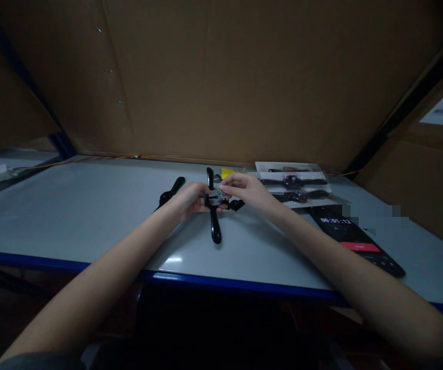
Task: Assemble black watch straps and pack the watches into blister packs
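In the head view a black spokeshave [216,226], with two glossy handles and a grey metal plate [215,197] at its middle, is held upright on end over the table. My left hand [192,199] is closed around its middle from the left. The thumb and forefinger of my right hand [243,186] are pinched at the plate's right side, on something small and metallic that I cannot make out. Behind my left hand lies another black spokeshave [176,186]. Small black parts [237,205] show just below my right hand.
Several spokeshaves in clear packs [294,181] lie at the back right, beside a yellow piece [231,172]. A phone with a running timer [354,239] rests near my right forearm. Cardboard walls [214,82] enclose the grey table [71,216], which has a blue front edge.
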`<action>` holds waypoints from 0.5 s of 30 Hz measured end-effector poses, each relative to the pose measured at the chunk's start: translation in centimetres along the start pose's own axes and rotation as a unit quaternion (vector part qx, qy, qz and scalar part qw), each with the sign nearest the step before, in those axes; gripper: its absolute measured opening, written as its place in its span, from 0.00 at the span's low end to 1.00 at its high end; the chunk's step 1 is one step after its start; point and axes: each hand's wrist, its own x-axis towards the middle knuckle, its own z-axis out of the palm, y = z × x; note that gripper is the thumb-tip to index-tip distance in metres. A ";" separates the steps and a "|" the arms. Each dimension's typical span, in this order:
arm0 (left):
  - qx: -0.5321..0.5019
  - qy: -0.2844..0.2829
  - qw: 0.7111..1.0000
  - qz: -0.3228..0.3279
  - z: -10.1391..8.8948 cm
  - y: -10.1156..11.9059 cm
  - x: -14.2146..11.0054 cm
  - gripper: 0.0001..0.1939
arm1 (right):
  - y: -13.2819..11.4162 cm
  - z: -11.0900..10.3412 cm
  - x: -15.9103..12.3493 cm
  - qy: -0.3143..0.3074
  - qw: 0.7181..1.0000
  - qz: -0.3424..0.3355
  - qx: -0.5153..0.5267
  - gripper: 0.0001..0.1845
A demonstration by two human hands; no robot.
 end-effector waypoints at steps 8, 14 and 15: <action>0.032 0.023 0.999 0.018 0.1 -0.4 0.1 0.22 | 0.5 0.8 -0.3 0.030 0.996 0.017 -0.085 0.07; 0.053 0.016 0.998 0.039 0.0 -0.8 -0.2 0.29 | 0.2 1.2 -0.5 0.029 0.992 0.002 -0.121 0.04; 0.056 0.020 0.997 0.040 0.0 -0.8 -0.2 0.31 | 0.3 1.3 -0.6 0.029 0.992 -0.001 -0.123 0.04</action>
